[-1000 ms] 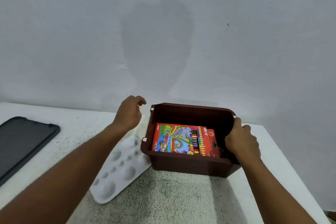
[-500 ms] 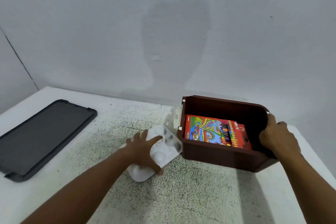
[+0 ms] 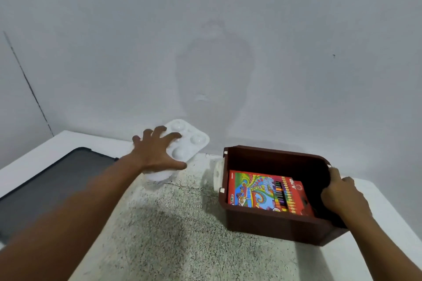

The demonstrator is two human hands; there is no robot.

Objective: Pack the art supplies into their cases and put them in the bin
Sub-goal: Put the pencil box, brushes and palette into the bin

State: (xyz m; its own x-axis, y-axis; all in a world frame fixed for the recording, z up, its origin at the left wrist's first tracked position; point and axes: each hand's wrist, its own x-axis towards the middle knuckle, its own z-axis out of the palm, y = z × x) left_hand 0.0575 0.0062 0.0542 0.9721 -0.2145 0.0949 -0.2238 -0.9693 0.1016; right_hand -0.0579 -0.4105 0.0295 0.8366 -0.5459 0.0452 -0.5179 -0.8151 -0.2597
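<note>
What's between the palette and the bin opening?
Nothing visible blocks it. The left hand holds the palette lifted, left of the bin. The bin's top is open; only a crayon box lies inside. The right hand grips the far-right rim.

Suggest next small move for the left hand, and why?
Probably carry the white palette rightward over the brown bin and set it in. The left hand holds it lifted; the crayon box is already inside; the right hand steadies the rim.
</note>
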